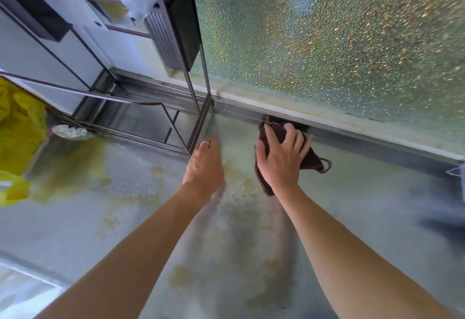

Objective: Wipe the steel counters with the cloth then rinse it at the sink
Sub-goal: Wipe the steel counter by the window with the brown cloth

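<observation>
A dark brown cloth [312, 159] lies bunched on the steel counter [125, 218], against its raised back lip. My right hand [281, 160] presses down on the cloth with fingers spread over it, the thumb on its left edge. My left hand [205, 165] reaches beside it to the left, at the foot of a metal rack leg; its fingertips are hidden, and a ring shows on one finger. No sink is in view.
A metal wire rack [176, 87] stands on the counter at the back left, holding dark trays and white plastic. Yellow plastic bags [17, 137] sit at the left edge. A textured glass pane [327, 41] rises behind the back lip. Yellowish stains mark the counter.
</observation>
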{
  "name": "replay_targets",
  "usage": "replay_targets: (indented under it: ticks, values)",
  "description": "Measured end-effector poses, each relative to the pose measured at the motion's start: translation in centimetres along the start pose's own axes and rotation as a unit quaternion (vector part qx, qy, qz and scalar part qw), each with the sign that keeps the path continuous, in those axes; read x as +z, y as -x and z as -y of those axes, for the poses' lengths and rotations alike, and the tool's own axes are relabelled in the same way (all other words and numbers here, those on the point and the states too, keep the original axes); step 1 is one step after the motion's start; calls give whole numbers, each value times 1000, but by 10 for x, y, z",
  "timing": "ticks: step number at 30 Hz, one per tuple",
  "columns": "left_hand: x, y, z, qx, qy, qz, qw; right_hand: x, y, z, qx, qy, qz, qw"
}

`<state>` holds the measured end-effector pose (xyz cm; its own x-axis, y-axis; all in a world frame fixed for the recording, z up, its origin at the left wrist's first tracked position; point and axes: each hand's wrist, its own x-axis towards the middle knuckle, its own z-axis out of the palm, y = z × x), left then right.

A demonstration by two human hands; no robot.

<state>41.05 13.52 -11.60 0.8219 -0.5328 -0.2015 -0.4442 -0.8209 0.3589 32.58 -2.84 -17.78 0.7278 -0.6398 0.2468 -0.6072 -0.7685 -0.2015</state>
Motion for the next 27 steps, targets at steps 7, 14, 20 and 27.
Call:
replay_targets:
  ticks: [7, 14, 20, 27]
  values:
    - [4, 22, 11, 31, 25, -81, 996, 4, 5, 36, -121, -55, 35, 991]
    - [-13, 37, 11, 43, 40, -137, 989, 11, 18, 75, -210, -111, 119, 964]
    - [-22, 48, 7, 32, 38, -138, 989, -7, 73, 83, -260, -109, 142, 949]
    - [-6, 46, 3, 18, 39, -107, 993, -14, 77, 69, -195, -63, 131, 970]
